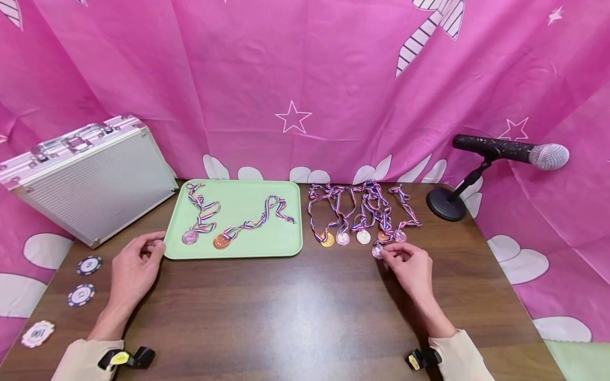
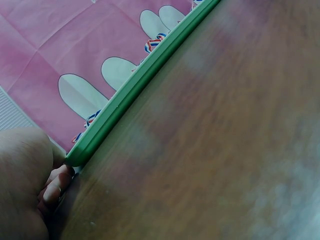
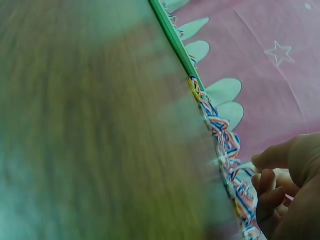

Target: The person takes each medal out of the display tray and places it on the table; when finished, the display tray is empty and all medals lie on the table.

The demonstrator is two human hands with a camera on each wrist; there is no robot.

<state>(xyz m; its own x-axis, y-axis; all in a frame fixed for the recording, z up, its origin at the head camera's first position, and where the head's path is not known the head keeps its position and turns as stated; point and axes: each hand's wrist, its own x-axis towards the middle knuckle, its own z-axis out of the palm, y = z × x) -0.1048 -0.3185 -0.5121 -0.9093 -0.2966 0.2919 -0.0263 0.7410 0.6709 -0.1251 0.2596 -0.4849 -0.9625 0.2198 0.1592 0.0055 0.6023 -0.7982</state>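
Note:
My right hand pinches a silver medal at the near end of a row of medals with striped ribbons lying on the brown table. The right wrist view shows the curled fingers beside those ribbons. A light green tray left of the row holds two medals: a silver one and a bronze one. My left hand rests on the table by the tray's front left corner, fingers loosely curled and holding nothing.
A closed aluminium case stands at the back left. Three poker chips lie near the left table edge. A microphone on a small stand sits at the back right. Pink cloth hangs behind and around the table.

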